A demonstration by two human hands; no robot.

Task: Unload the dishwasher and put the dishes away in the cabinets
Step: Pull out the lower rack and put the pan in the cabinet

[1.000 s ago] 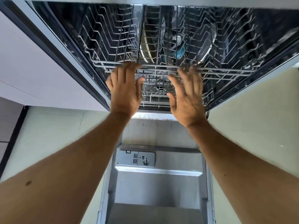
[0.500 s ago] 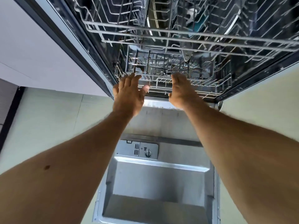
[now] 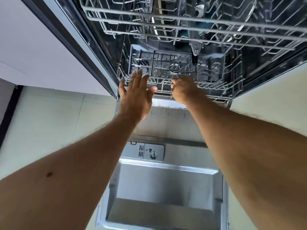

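The dishwasher stands open, its door (image 3: 166, 185) folded down below my arms. The wire upper rack (image 3: 207, 29) sits pushed in at the top, with plate edges (image 3: 160, 9) and a teal item (image 3: 201, 33) showing through it. Beneath it the lower rack (image 3: 221, 91) carries a grey cutlery basket (image 3: 213, 67). My left hand (image 3: 136, 97) hovers flat, fingers straight, at the rack's front left corner and holds nothing. My right hand (image 3: 184, 90) grips the lower rack's front rail just below the basket's dark handle; its fingertips are hidden.
A detergent dispenser (image 3: 146, 151) with a round knob sits in the inner door. A white cabinet front (image 3: 33, 52) flanks the dishwasher on the left, and pale floor tiles (image 3: 54, 117) lie on both sides of the door. A spray arm (image 3: 196, 47) hangs under the upper rack.
Both hands dropped from the upper rack's front rail to the lower rack. The right hand's fingers curled round the lower rack's front; the left stayed flat.
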